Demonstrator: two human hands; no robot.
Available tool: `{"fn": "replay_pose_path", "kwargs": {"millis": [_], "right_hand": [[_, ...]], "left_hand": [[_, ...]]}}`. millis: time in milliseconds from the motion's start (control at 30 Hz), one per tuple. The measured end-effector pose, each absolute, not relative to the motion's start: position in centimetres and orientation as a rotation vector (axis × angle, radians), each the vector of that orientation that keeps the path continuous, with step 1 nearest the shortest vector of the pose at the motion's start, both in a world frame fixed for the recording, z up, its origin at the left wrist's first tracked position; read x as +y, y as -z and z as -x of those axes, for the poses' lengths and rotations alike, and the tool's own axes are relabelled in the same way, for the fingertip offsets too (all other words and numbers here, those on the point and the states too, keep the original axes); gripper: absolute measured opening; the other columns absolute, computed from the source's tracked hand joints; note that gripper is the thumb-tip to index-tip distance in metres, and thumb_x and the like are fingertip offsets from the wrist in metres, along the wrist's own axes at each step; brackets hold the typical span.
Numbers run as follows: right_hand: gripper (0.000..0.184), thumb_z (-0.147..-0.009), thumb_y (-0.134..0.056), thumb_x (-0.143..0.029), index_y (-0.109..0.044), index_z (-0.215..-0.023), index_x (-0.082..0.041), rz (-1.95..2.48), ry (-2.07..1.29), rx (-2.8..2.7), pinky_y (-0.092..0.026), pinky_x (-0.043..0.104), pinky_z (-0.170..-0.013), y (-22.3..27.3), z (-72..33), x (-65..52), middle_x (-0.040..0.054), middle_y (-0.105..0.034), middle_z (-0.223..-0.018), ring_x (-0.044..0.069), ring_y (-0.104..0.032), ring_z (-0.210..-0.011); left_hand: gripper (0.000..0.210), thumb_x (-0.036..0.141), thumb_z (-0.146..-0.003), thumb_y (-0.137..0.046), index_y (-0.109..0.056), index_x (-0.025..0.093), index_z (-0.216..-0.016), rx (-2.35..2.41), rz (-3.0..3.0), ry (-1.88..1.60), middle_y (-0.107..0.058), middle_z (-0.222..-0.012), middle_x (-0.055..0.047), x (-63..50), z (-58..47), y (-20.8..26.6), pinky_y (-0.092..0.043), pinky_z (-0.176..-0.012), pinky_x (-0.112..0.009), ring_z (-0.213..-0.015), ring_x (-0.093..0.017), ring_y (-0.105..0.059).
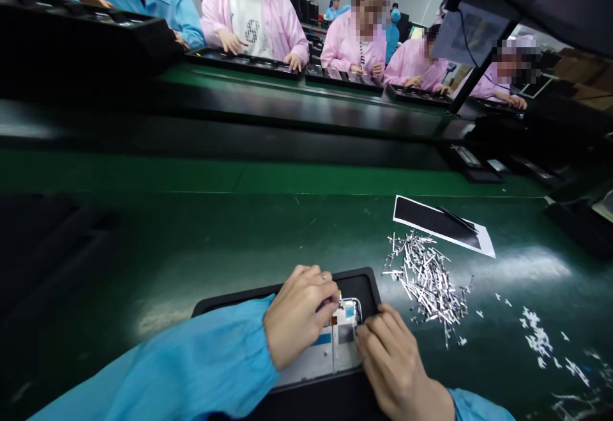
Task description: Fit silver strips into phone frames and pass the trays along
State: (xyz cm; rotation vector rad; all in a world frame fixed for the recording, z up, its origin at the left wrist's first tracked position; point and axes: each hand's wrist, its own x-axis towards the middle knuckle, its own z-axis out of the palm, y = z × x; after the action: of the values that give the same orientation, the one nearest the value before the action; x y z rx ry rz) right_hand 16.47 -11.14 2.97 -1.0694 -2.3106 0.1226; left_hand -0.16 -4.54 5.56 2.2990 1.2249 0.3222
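In front of me an open silver device housing [313, 367], like that of a phone or small tablet, lies in a black foam-like tray [230, 299]. It bears a light blue square, an orange strip and a grey patch. My left hand [301, 315] is over its upper part, thumb and fingers pinched together near the top corner. What they pinch is too small to tell. My right hand [397, 363] curls at the housing's right edge with closed fingertips, whose contents are hidden.
Right of the tray, a pile of thin silver strips [431, 280] lies on the green table [239, 236]. Behind it, tweezers [457, 219] rest on a black sheet with white border [421, 221]. White scraps [539, 338] lie farther right. Across the line, several people work at black trays [244, 62].
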Motion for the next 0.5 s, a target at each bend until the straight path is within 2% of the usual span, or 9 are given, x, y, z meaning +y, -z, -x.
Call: {"fn": "replay_pose_path", "kwargs": {"millis": [200, 500], "right_hand": [[0.021, -0.075, -0.035, 0.002, -0.051, -0.085, -0.008, 1.123, -0.185, -2.173, -0.038, 0.041, -0.083, -2.5, -16.9, -11.0, 0.0065, -0.05, -0.072, 0.015, -0.043, -0.07], [0.024, -0.076, -0.035, 0.0, -0.049, -0.094, -0.008, 1.13, -0.236, -2.169, -0.037, 0.042, -0.082, -2.4, -16.9, -11.1, 0.0075, -0.051, -0.078, 0.016, -0.044, -0.074]], "left_hand": [[0.022, 0.013, -0.082, -0.038, -0.051, 0.014, -0.065, 1.266, -2.344, -0.319, -0.053, -0.073, -0.003, -4.5, -0.4, -4.0, -0.028, -0.07, -0.035, -0.071, -0.017, -0.043], [0.019, 0.012, -0.077, -0.044, -0.051, 0.016, -0.06, 1.243, -2.354, -0.263, -0.051, -0.061, 0.001, -4.1, -0.3, -4.7, -0.028, -0.066, -0.031, -0.063, -0.015, -0.043]]}}
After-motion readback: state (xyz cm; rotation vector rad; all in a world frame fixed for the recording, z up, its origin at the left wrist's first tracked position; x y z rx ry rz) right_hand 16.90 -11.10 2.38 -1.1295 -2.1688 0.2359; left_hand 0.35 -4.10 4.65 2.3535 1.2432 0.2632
